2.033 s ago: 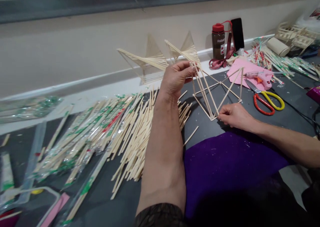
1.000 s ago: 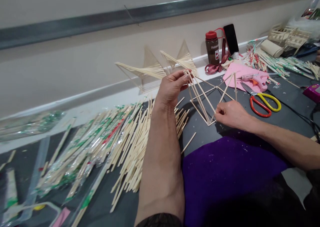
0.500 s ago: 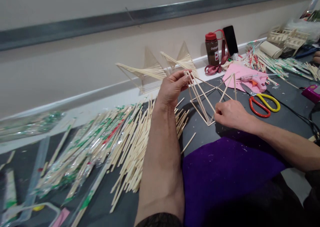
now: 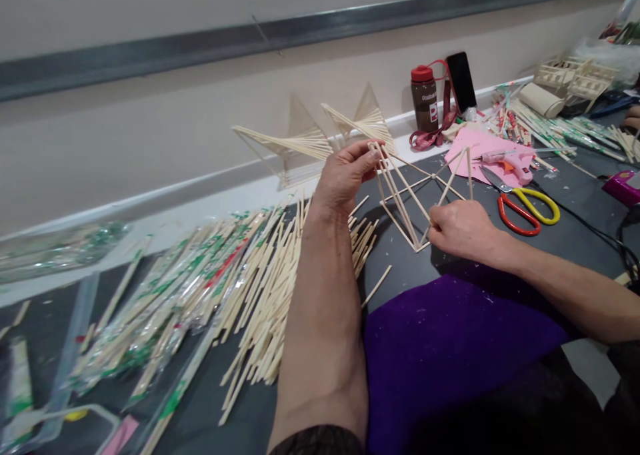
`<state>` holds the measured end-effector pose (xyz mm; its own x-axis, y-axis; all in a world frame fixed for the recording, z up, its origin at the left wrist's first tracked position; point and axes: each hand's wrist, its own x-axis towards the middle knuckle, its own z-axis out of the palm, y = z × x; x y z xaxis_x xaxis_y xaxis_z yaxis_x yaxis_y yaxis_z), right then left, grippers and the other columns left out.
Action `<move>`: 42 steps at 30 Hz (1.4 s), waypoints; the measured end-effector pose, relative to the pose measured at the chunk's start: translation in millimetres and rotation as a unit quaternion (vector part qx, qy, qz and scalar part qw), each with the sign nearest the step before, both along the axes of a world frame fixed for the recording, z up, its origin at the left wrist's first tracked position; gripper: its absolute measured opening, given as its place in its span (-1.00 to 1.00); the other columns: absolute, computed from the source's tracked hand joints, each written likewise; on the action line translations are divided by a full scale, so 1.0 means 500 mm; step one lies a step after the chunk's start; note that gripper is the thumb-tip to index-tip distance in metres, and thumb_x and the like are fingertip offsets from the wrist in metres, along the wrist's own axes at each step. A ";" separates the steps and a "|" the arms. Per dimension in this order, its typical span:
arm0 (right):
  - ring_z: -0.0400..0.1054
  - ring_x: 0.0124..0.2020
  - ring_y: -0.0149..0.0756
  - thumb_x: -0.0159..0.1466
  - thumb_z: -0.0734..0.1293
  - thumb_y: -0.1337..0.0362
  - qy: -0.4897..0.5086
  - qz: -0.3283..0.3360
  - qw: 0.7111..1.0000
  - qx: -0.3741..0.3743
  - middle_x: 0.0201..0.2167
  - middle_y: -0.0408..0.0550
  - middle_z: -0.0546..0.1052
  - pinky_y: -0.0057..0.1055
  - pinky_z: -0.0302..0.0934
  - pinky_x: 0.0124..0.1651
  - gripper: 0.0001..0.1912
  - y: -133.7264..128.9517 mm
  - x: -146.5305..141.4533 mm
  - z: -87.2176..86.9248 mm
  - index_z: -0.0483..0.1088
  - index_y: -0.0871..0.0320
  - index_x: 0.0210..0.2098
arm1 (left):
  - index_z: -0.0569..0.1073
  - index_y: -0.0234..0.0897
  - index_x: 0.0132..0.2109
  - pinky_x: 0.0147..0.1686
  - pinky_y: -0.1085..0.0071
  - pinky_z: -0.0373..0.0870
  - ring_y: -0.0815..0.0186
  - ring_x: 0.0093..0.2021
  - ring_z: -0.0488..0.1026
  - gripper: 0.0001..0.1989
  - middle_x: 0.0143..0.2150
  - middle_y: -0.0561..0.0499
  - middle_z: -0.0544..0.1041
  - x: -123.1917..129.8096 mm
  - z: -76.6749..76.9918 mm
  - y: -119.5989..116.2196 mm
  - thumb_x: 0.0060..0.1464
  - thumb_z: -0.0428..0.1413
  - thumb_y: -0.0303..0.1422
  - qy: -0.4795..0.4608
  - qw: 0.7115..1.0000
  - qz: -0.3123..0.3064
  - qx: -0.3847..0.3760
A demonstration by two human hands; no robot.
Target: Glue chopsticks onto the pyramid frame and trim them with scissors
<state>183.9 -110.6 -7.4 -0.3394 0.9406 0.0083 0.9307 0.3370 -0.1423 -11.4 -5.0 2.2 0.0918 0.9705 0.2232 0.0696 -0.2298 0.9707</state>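
A frame of thin wooden sticks [image 4: 399, 203] stands on the dark table in front of me. At its upper left corner, the fingers of my left hand [image 4: 350, 168] pinch the stick ends. My right hand [image 4: 457, 228] is closed at the frame's lower front edge, round the lower end of a slanting stick. Behind my right hand, two sticks of the frame meet in a raised peak [image 4: 469, 150]. Left of the frame, partly behind my left forearm, lies a pile of loose sticks [image 4: 267, 308].
Two finished-looking stick models [image 4: 305, 141] lean by the wall. Scissors [image 4: 520, 216], a pink glue gun [image 4: 510, 163] on pink paper, a red-capped bottle [image 4: 424, 101] and a phone [image 4: 461, 81] are at right. Wrapped stick bundles [image 4: 200, 268] lie left. Another person's hand [image 4: 633, 118] shows far right.
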 end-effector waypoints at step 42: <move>0.54 -0.17 0.00 0.29 0.22 0.33 -0.001 -0.004 1.000 0.004 -0.23 0.29 0.63 -0.30 0.26 -0.25 -0.67 -0.001 0.003 0.007 0.59 0.29 -0.14 | 0.54 -0.30 -0.41 -0.44 0.48 0.35 0.36 -0.41 0.48 -0.66 -0.41 -0.04 0.60 0.067 -0.030 -0.110 -0.38 0.42 -0.24 -0.038 0.972 0.040 -0.226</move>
